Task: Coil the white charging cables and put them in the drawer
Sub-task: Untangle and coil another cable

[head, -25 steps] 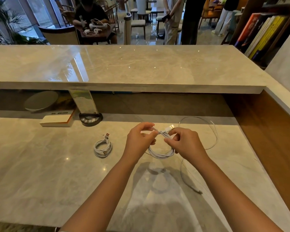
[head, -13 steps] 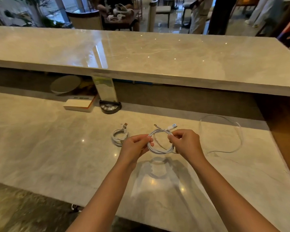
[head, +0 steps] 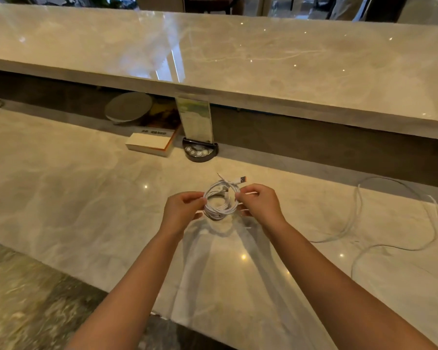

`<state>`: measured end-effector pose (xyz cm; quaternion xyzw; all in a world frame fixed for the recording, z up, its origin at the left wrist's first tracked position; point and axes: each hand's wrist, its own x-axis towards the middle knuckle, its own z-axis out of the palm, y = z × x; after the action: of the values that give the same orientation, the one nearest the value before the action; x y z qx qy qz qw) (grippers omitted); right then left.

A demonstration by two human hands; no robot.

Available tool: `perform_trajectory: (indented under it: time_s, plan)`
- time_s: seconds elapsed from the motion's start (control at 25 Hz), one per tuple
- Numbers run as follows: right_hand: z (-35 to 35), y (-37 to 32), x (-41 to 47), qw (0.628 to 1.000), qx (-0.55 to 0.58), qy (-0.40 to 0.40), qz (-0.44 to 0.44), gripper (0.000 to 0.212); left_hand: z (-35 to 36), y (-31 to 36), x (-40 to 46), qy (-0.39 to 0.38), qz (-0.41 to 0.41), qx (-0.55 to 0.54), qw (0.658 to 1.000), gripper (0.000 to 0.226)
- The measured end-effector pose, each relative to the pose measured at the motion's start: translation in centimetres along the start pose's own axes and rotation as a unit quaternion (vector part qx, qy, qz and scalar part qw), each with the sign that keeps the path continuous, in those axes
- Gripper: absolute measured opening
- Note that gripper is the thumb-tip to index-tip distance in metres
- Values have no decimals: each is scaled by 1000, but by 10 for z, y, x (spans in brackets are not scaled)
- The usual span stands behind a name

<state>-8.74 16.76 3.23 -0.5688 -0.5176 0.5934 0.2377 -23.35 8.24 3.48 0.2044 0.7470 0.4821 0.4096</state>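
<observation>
Across the frame: pale marble table (head: 68, 198), raised ledge (head: 288, 72) behind it. Under the ledge: book (head: 149, 144), upright card in a dark stand (head: 199, 150), round grey disc (head: 128, 106). Far right on the table: loose white cable (head: 359, 213), sprawled in open loops, uncoiled. Centre, just above the table: coiled white cable (head: 221, 202), plug end (head: 242, 179) sticking out at top. Left hand (head: 181, 209) gripping coil's left side, fingers curled. Right hand (head: 262, 204) pinching right side, fingers curled round the strands. Step in hand, by judgement: finishing this coil, tail not secured. Next: tuck the end, then stow. Drawer not in view; loose cable yet to coil.
</observation>
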Motion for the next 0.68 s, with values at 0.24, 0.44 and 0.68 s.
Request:
perform_trajectory:
  time_s: [0.24,0.44,0.68]
  plan:
    - [22,9,32,999,-6,52,9,4,5,-11,53,7,22,87,996,19]
    - [28,15,33,998,-1,61,-17,8,6,-20,58,5,33,96,995,16]
    - [35,30,28,998,-8,64,-19,6,1,-31,59,0,-4,92,996,17]
